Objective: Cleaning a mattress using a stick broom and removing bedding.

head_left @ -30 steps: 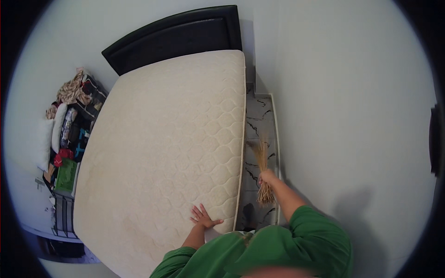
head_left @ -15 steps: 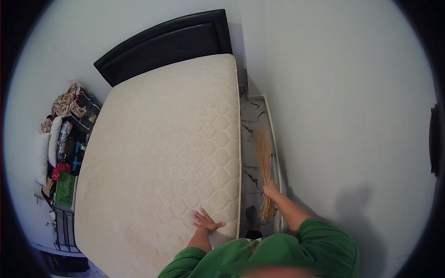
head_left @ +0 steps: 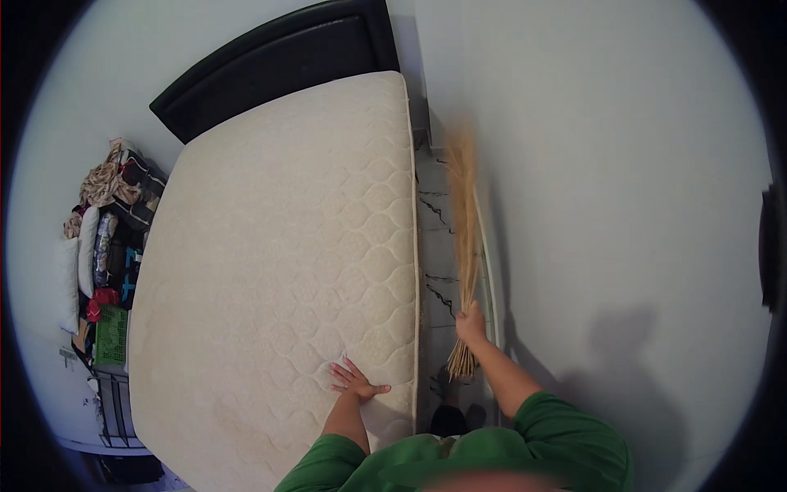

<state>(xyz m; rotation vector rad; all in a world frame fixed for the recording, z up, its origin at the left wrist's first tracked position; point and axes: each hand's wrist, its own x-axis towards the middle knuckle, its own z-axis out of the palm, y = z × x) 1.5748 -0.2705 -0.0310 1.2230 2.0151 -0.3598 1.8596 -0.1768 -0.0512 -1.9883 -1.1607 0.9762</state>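
Head view: left hand [head_left: 354,381] lies flat, fingers spread, on the bare quilted mattress [head_left: 270,254] near its right edge, at the foot end. Right hand [head_left: 470,321] is clenched round a bundle broom of straw [head_left: 464,238], bristles blurred, reaching up the narrow marbled floor strip [head_left: 433,238] between mattress and wall [head_left: 615,205]. Risk, as judged: cramped gap, so bristles may snag the white baseboard rail [head_left: 489,271]; weight on the leaning hand could slip off the edge.
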